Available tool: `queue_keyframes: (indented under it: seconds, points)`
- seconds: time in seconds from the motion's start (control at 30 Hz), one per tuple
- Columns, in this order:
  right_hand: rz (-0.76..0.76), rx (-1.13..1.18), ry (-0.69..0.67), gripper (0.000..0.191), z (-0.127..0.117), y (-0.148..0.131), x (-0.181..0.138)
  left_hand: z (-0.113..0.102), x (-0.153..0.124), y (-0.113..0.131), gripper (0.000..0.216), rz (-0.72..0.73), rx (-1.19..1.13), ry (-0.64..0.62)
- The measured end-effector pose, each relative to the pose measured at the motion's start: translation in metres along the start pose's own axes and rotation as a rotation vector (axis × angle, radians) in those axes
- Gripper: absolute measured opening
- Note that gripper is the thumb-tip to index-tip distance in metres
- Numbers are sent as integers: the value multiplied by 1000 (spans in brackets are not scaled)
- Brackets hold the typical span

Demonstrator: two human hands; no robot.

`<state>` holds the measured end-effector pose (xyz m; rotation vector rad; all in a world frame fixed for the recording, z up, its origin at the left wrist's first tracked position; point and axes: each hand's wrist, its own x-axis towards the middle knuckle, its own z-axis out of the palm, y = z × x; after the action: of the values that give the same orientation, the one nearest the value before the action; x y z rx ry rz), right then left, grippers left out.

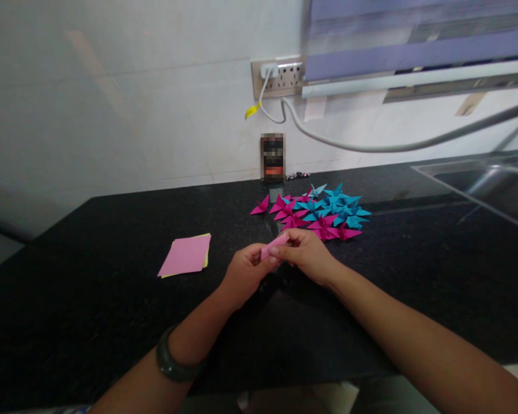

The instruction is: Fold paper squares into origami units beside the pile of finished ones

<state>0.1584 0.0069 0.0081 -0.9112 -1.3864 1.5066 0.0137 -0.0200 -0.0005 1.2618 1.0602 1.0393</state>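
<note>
A small piece of folded pink paper (274,245) is pinched between both my hands, above the black countertop. My left hand (247,270) grips its lower left end, with the thumb along the near side. On the other end, my right hand (308,253) presses its thumb on the paper's face, fingers behind it. Just beyond my right hand lie several folded paper cranes, magenta ones (293,221) nearer and to the left, blue ones (339,204) to the right. One pale blue crane (317,190) rests at the back of the group.
Left of my hands lies a stack of square pink and yellow paper (185,256). A dark box (273,158) stands against the wall, beside a beaded string (298,176). Above is a socket panel (280,79) with a cable (349,147) running right. A sink edge (479,198) is at right.
</note>
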Motion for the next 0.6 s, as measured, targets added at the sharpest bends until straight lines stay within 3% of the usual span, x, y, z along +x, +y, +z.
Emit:
queue_keyframes:
  seconds: [0.33, 0.47, 0.6]
  points:
    - [-58, -168, 2, 32, 0, 4, -1, -2, 1, -1, 30, 48, 222, 81]
    - [-29, -10, 94, 36, 9, 6, -1, -4, -1, 1, 28, 144, 377, 96]
    - [108, 184, 114, 38, 13, 7, -1, -3, -3, 6, 27, 177, 370, 40]
